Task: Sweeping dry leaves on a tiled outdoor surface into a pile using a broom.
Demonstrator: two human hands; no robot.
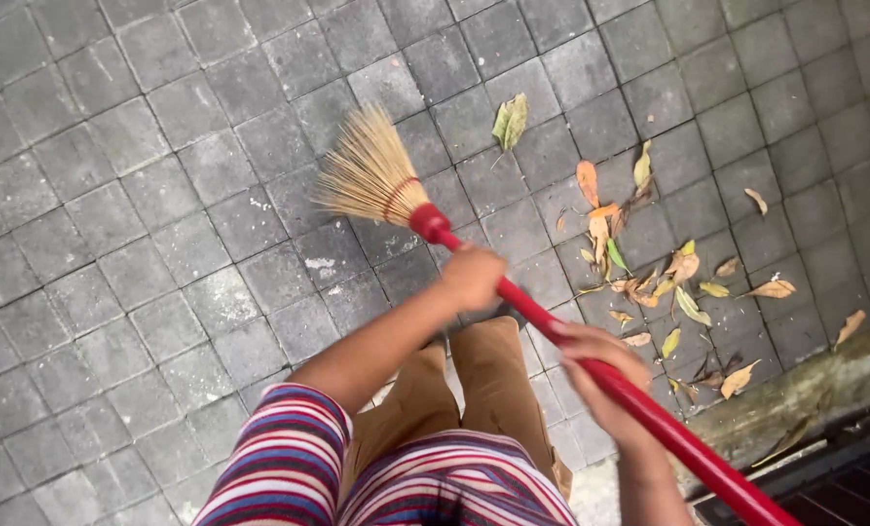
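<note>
Right now both hands are on the broom (513, 292): the left hand (472, 278) is wrapped tight low on the red handle, the right hand (595, 365) is clamped further up it. Its straw head sits on the grey paving (143, 244), well left of the leaf pile (649, 273). Best, I'd say, to keep the bristles low and the strokes short toward that pile.
</note>
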